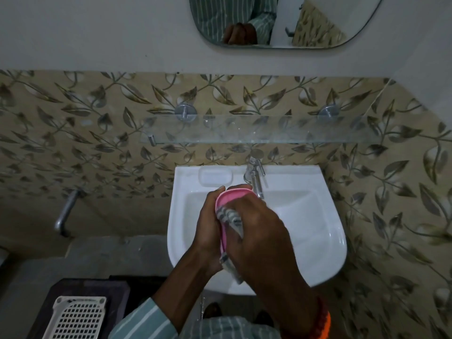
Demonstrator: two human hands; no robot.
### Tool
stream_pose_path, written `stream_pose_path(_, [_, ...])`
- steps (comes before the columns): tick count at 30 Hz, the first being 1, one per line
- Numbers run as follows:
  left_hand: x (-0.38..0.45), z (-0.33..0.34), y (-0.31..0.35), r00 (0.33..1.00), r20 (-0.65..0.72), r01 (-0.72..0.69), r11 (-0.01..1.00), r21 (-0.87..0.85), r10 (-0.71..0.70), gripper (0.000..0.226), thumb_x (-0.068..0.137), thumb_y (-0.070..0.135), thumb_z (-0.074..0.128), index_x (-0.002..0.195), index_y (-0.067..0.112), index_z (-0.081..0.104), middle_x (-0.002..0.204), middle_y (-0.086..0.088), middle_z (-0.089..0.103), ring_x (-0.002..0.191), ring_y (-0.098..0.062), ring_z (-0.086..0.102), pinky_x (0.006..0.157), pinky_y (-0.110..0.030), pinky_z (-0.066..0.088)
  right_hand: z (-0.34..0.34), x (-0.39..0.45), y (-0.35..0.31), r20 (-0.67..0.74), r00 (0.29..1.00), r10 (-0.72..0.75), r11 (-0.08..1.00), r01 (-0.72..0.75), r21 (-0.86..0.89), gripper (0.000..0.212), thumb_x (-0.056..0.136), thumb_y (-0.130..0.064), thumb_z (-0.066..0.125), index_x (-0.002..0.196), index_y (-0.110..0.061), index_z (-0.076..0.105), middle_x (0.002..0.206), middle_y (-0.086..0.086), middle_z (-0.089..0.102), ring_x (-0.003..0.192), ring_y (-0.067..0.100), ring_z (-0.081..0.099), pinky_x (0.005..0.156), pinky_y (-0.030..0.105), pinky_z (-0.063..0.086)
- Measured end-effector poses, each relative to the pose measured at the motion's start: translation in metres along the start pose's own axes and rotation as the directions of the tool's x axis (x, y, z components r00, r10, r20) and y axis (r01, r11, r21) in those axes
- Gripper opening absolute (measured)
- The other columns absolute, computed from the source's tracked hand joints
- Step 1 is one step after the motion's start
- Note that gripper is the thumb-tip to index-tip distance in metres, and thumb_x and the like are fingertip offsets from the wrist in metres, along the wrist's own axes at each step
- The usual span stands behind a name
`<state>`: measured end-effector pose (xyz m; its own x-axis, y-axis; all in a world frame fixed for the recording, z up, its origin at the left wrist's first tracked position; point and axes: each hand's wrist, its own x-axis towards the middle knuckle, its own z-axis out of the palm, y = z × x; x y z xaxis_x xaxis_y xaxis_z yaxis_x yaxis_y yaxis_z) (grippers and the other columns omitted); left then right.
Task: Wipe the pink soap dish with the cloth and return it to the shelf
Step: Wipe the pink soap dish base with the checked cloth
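Landmark: I take the white sink (325,231) as my reference; everything below is placed against it.
Pink soap dish (226,199): I see it held in the air above the sink's basin, near the left half of the bowl and just in front of the tap (255,174). It is tipped up on edge, with its open pink hollow facing right, toward my right hand.
Long axis: it runs from the near rim of the sink toward the back wall, with the rounded far end pointing at the tap and the near end buried between my hands.
Left hand (209,228): I have it wrapped round the dish's left long edge and underside, fingers curled and clamped on it, with fingertips showing over the far rim.
Right hand (256,231): its fingers are bunched together on the cloth, pressing it into the dish's hollow.
Cloth (231,220): grey and striped, wadded against the inside of the dish; a tail of it hangs out under my right palm, over the sink's front rim.
Glass shelf (256,129): on the leaf-patterned wall above the sink, behind the tap.
Mirror (281,20): higher on the wall, above the shelf.
White perforated basket (78,316): low and well to the left of the sink.
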<state>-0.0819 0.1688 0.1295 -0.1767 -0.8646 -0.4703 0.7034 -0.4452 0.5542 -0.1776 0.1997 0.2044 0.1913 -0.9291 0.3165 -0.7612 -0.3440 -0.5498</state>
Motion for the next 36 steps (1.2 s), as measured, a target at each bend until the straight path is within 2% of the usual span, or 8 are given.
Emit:
stream_pose_path(3, [0.001, -0.002, 0.015, 0.999, 0.047, 0.024, 1.000, 0.020, -0.025, 0.053, 0.094, 0.054, 0.050, 0.114, 0.013, 0.076, 0.108, -0.021, 0.072, 0.093, -0.035, 0.071, 0.090, -0.044, 0.056, -0.008, -0.012, 0.000, 0.266, 0.961, 0.075, 0.997, -0.078, 0.004, 0.028, 0.085, -0.023, 0.069, 0.113, -0.023, 0.063, 0.112, -0.005, 0.065, 0.097, 0.017, 0.064, 0.083, 0.028, 0.055])
stream_pose_path(5, [0.003, -0.005, 0.017, 0.996, 0.090, -0.004, 0.998, 0.058, -0.001, 0.053, 0.089, 0.056, 0.050, 0.114, 0.015, 0.076, 0.107, -0.021, 0.073, 0.090, -0.035, 0.072, 0.087, -0.044, 0.055, -0.015, -0.017, 0.006, 0.346, 0.925, 0.159, 0.987, -0.137, -0.088, 0.035, 0.086, -0.031, 0.069, 0.119, -0.030, 0.057, 0.119, -0.012, 0.062, 0.099, 0.010, 0.064, 0.076, 0.012, 0.046])
stream_pose_path(10, [0.003, -0.006, 0.013, 0.992, 0.130, -0.019, 0.994, 0.106, 0.005, 0.057, 0.091, 0.058, 0.043, 0.114, 0.017, 0.074, 0.108, -0.020, 0.073, 0.089, -0.032, 0.072, 0.083, -0.042, 0.057, -0.032, -0.013, 0.012, 0.285, 0.929, 0.235, 0.954, -0.165, -0.250, 0.019, 0.092, -0.039, 0.057, 0.111, -0.035, 0.055, 0.090, -0.015, 0.048, 0.068, 0.006, 0.049, 0.052, 0.008, 0.023])
stream_pose_path(16, [0.005, -0.002, 0.021, 0.993, 0.115, 0.009, 0.997, 0.078, -0.018, 0.062, 0.098, 0.060, 0.034, 0.111, 0.017, 0.077, 0.107, -0.018, 0.074, 0.092, -0.033, 0.070, 0.087, -0.043, 0.053, -0.029, -0.019, 0.006, 0.243, 0.948, 0.207, 0.949, -0.134, -0.286, 0.027, 0.095, -0.039, 0.050, 0.120, -0.030, 0.046, 0.109, -0.012, 0.045, 0.060, 0.006, 0.038, 0.049, 0.010, 0.020])
stream_pose_path(22, [0.000, -0.001, 0.002, 0.996, 0.088, 0.002, 0.983, 0.186, -0.019, 0.057, 0.089, 0.063, 0.045, 0.100, 0.022, 0.084, 0.097, -0.007, 0.081, 0.084, -0.019, 0.078, 0.077, -0.034, 0.060, -0.029, 0.007, -0.001, 0.091, 0.976, 0.197, 0.954, -0.170, -0.246, 0.027, 0.083, -0.020, 0.073, 0.108, -0.010, 0.066, 0.099, 0.004, 0.063, 0.055, 0.012, 0.059, 0.046, 0.018, 0.047])
stream_pose_path(27, [0.002, 0.004, 0.021, 0.998, 0.044, -0.048, 0.984, 0.170, 0.041, 0.059, 0.100, 0.057, 0.037, 0.117, 0.014, 0.074, 0.114, -0.024, 0.070, 0.098, -0.038, 0.066, 0.090, -0.047, 0.052, -0.019, -0.021, 0.004, 0.321, 0.918, 0.232, 0.952, -0.147, -0.267, 0.026, 0.094, -0.033, 0.056, 0.119, -0.031, 0.048, 0.127, -0.009, 0.048, 0.089, 0.009, 0.062, 0.075, 0.021, 0.050])
stream_pose_path(31, [0.002, 0.006, 0.024, 0.998, 0.037, -0.055, 0.988, 0.143, 0.050, 0.057, 0.099, 0.058, 0.040, 0.110, 0.015, 0.077, 0.109, -0.024, 0.073, 0.092, -0.038, 0.070, 0.083, -0.044, 0.057, -0.014, -0.024, 0.001, 0.338, 0.904, 0.262, 0.965, -0.254, -0.066, 0.037, 0.089, -0.037, 0.064, 0.124, -0.031, 0.052, 0.128, -0.013, 0.053, 0.110, 0.009, 0.057, 0.100, 0.025, 0.047])
stream_pose_path(36, [0.000, 0.010, 0.019, 0.997, 0.039, -0.064, 0.994, 0.086, 0.061, 0.056, 0.095, 0.058, 0.048, 0.109, 0.014, 0.079, 0.102, -0.019, 0.075, 0.087, -0.031, 0.073, 0.077, -0.038, 0.062, -0.008, -0.008, -0.005, 0.125, 0.982, 0.143, 0.989, -0.145, 0.006, 0.034, 0.083, -0.024, 0.071, 0.115, -0.017, 0.065, 0.112, 0.001, 0.065, 0.096, 0.021, 0.064, 0.086, 0.037, 0.057])
